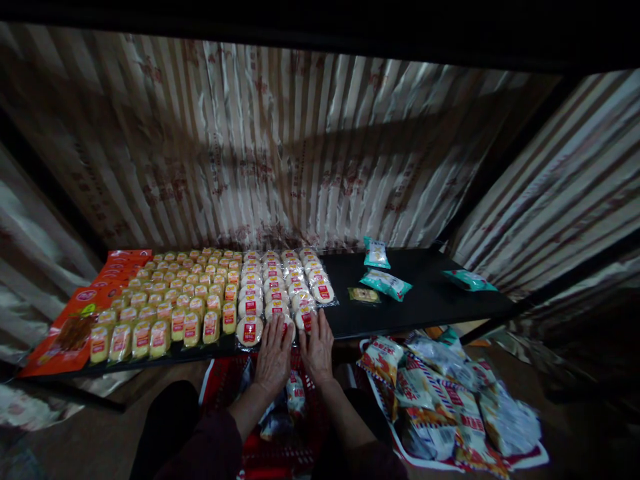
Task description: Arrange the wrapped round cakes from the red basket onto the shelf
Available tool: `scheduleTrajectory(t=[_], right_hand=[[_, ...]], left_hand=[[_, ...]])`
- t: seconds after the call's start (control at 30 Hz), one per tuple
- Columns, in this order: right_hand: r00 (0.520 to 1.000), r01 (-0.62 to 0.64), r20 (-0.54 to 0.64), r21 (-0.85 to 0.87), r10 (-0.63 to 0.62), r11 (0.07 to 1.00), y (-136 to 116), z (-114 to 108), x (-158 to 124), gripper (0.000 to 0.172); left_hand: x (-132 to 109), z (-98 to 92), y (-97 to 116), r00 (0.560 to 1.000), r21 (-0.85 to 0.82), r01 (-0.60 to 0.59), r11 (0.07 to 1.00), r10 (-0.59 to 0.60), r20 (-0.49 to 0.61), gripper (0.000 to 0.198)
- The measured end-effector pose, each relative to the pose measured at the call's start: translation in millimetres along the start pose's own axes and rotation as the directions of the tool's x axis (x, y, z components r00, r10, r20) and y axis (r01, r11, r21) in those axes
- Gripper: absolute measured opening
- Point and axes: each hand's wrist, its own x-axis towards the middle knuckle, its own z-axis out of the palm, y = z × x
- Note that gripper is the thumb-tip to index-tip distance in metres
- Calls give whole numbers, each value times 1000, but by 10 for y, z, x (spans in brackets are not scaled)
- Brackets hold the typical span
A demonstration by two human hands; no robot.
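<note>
Rows of round pale packaged cakes with red labels lie overlapping on a black shelf. My left hand rests with outstretched fingers on the front packet of the second row, partly covering it. Beside it, my right hand lies with fingers extended on the front packet of the third row. Neither hand is closed around a packet. To the left stand several rows of small yellow packaged cakes with orange and red labels.
Orange flat packets line the shelf's left end. Teal packets and one small yellow packet lie to the right. Below are a red basket and a white-rimmed basket of snack bags. Striped curtain hangs behind; a dark board overhangs.
</note>
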Motion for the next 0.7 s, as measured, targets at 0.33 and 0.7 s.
scheduleTrajectory(t=[0.33,0.7], right_hand=[[998,-37,54,-52,40,998,-70,20,107,45],[996,-42,79,-75,48,996,-24,-7,33,47]], left_hand=[[93,20,-39,999,2,28,1000,-28,-16,52],[80,91,-19,1000,4,13,1000,-13,-7,53]])
